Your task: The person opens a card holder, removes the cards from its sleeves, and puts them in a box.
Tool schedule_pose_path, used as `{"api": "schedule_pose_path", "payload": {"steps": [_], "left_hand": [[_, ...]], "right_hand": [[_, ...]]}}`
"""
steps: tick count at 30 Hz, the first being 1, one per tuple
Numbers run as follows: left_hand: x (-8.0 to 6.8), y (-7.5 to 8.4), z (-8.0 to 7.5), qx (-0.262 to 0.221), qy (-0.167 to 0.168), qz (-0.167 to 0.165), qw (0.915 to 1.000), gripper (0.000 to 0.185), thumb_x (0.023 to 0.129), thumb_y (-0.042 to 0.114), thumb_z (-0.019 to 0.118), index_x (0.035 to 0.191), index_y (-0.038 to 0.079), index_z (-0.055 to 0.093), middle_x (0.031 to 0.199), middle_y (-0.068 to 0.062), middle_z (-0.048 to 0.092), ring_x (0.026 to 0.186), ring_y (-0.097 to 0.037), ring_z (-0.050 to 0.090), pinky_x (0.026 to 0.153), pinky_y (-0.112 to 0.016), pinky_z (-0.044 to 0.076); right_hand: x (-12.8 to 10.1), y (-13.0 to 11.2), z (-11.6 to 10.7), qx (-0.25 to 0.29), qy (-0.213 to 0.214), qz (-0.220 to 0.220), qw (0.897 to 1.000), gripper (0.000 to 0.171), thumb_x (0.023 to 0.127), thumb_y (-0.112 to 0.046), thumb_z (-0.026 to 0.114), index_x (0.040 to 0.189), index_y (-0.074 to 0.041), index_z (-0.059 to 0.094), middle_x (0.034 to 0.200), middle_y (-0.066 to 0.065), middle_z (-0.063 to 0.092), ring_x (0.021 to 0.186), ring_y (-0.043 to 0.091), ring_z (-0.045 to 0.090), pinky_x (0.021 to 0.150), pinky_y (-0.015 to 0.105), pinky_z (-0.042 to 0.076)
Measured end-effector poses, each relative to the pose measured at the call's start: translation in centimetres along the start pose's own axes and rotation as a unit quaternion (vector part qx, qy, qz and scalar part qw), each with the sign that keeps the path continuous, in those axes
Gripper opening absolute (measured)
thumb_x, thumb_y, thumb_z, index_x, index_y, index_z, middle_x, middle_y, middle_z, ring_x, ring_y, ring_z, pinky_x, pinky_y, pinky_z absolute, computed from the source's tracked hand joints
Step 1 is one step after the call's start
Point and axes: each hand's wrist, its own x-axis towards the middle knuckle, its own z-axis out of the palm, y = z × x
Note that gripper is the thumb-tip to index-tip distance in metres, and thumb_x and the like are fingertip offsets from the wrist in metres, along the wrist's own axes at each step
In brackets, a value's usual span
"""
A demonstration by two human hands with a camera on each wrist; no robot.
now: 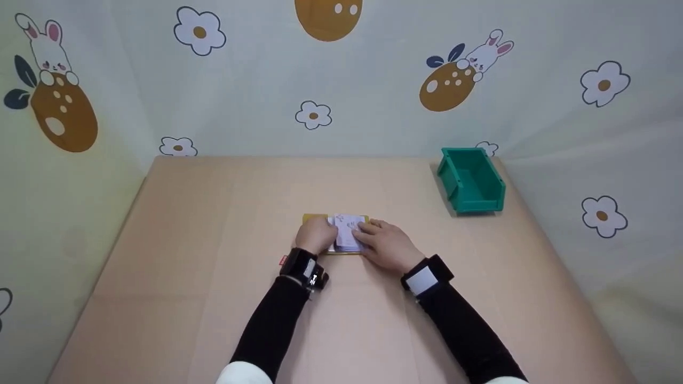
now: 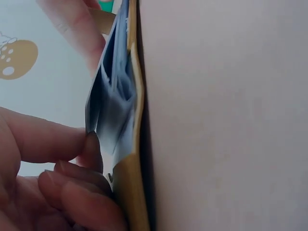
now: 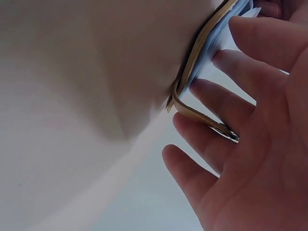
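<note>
On the table lies an opened small wallet [image 1: 344, 253] with a thin yellow-brown cover and a short strap [image 3: 195, 113] at its right end. Inside is a stack of pale, thin leaves [image 1: 348, 239] with small printed marks; whether they are pages or card sleeves I cannot tell. My left hand [image 1: 316, 236] pinches the edge of the raised top leaf [image 2: 94, 103] between thumb and forefinger, its other fingers curled by the cover. The right hand [image 1: 392, 246] rests its fairly straight fingers on the leaves' right side, with the strap beside those fingers.
A green open-fronted bin [image 1: 469, 181] stands at the table's back right corner. Patterned cloth [image 1: 256, 80] hangs behind the table [image 1: 224, 202] and along both sides. Black bands with devices sit on both wrists.
</note>
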Motion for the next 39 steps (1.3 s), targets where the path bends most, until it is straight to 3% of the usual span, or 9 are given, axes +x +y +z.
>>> {"api": "schedule_pose_path", "payload": {"steps": [7, 14, 20, 27, 32, 35, 39], "left_hand": [[0.1, -1.0, -0.9, -0.035, -0.014, -0.012, 0.9992, 0.014, 0.081, 0.012, 0.054, 0.068, 0.009, 0.058, 0.079, -0.007, 0.062, 0.069, -0.023, 0.055, 0.061, -0.032, 0.041], [0.1, -3.1, -3.6, -0.122, -0.049, -0.085, 0.9876, 0.013, 0.089, 0.014, 0.057, 0.092, 0.002, 0.061, 0.084, -0.008, 0.057, 0.069, -0.019, 0.05, 0.056, -0.027, 0.039], [0.1, -4.4, -5.0, -0.138, -0.055, -0.092, 0.9846, 0.023, 0.093, 0.02, 0.059, 0.1, -0.002, 0.061, 0.083, -0.008, 0.055, 0.065, -0.018, 0.049, 0.051, -0.027, 0.04], [0.1, -4.5, -5.2, -0.153, -0.065, -0.113, 0.9795, 0.024, 0.094, 0.021, 0.06, 0.104, -0.001, 0.061, 0.085, -0.008, 0.056, 0.065, -0.018, 0.05, 0.051, -0.027, 0.04], [-0.7, -3.6, -5.6, -0.178, -0.062, -0.084, 0.9785, 0.02, 0.096, 0.02, 0.059, 0.099, 0.0, 0.061, 0.083, -0.008, 0.056, 0.062, -0.015, 0.048, 0.052, -0.026, 0.039], [-1.3, -2.3, -6.0, -0.191, -0.053, -0.05, 0.9788, 0.018, 0.095, 0.019, 0.059, 0.094, 0.001, 0.062, 0.086, -0.012, 0.06, 0.06, -0.015, 0.049, 0.051, -0.024, 0.039], [-2.0, -0.4, -6.4, -0.227, -0.04, -0.027, 0.9727, 0.015, 0.093, 0.017, 0.06, 0.092, 0.002, 0.062, 0.086, -0.011, 0.06, 0.062, -0.016, 0.05, 0.054, -0.025, 0.04]], "right_hand": [[0.1, 0.2, 0.5, -0.013, 0.018, -0.012, 1.0, 0.044, 0.097, -0.028, 0.063, 0.138, -0.013, 0.059, 0.143, 0.013, 0.052, 0.131, 0.039, 0.046, 0.105, 0.051, 0.039], [0.1, 0.2, 0.5, -0.013, 0.018, -0.015, 1.0, 0.045, 0.096, -0.028, 0.064, 0.138, -0.011, 0.059, 0.144, 0.014, 0.052, 0.131, 0.04, 0.046, 0.106, 0.051, 0.038], [0.0, 0.2, 0.5, -0.007, 0.016, -0.016, 1.0, 0.046, 0.096, -0.027, 0.064, 0.139, -0.011, 0.058, 0.144, 0.014, 0.051, 0.132, 0.04, 0.045, 0.105, 0.052, 0.038], [0.1, 0.3, 0.6, -0.006, 0.018, -0.017, 1.0, 0.046, 0.096, -0.027, 0.064, 0.139, -0.011, 0.058, 0.144, 0.014, 0.052, 0.132, 0.041, 0.045, 0.107, 0.051, 0.037], [0.2, 0.6, 0.5, 0.011, 0.026, -0.003, 1.0, 0.045, 0.097, -0.031, 0.062, 0.139, -0.015, 0.059, 0.143, 0.011, 0.054, 0.135, 0.039, 0.042, 0.111, 0.049, 0.031], [0.3, 0.7, -0.3, 0.065, 0.052, 0.032, 0.996, 0.041, 0.098, -0.031, 0.061, 0.136, -0.015, 0.061, 0.138, 0.008, 0.058, 0.133, 0.034, 0.045, 0.11, 0.047, 0.032], [0.8, 0.3, -1.9, 0.187, 0.12, 0.075, 0.972, 0.031, 0.1, -0.026, 0.059, 0.124, -0.01, 0.069, 0.122, 0.007, 0.067, 0.12, 0.029, 0.056, 0.103, 0.045, 0.04]]}}
